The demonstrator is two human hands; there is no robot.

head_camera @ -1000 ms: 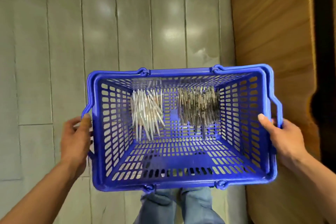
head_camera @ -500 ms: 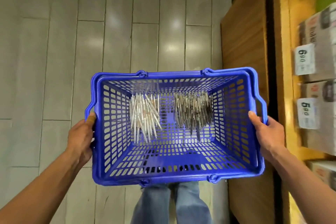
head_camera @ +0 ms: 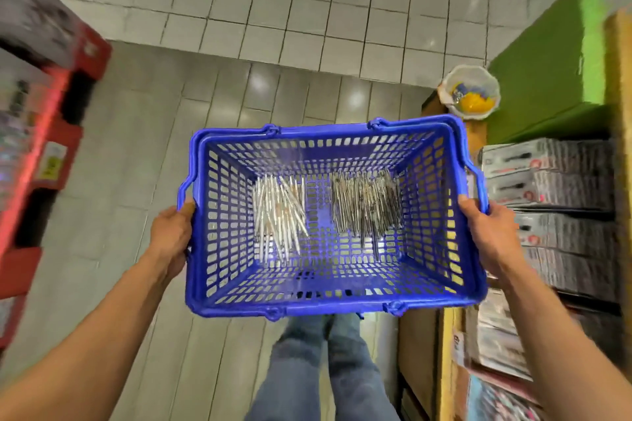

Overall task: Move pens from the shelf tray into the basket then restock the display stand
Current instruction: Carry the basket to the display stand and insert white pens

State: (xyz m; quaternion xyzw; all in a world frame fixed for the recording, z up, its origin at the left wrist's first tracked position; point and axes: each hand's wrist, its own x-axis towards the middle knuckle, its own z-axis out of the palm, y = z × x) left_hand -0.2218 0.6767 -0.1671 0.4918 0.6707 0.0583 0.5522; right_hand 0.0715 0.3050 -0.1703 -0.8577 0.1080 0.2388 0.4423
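A blue plastic basket (head_camera: 328, 297) with slotted walls hangs in front of me above the floor. My left hand (head_camera: 171, 236) grips its left rim, thumb over the edge. My right hand (head_camera: 489, 232) grips the right rim the same way. On the basket floor lie two heaps: several white pens (head_camera: 278, 212) on the left and several dark silver pens (head_camera: 367, 207) on the right. Both folding handles hang down outside the rim. No display stand is in view.
A wooden shelf unit (head_camera: 419, 349) with stacked boxed goods (head_camera: 554, 191) stands close on the right. A pale bowl (head_camera: 470, 92) with yellow and blue items sits on its corner, before a green wall. A red rack (head_camera: 44, 147) stands at left. Grey tiled floor (head_camera: 164, 133) lies ahead.
The view has lifted and swung along the aisle: the red rack, the bowl and the back wall have come into sight. Both hands keep their grip on the basket, and the pens lie as before.
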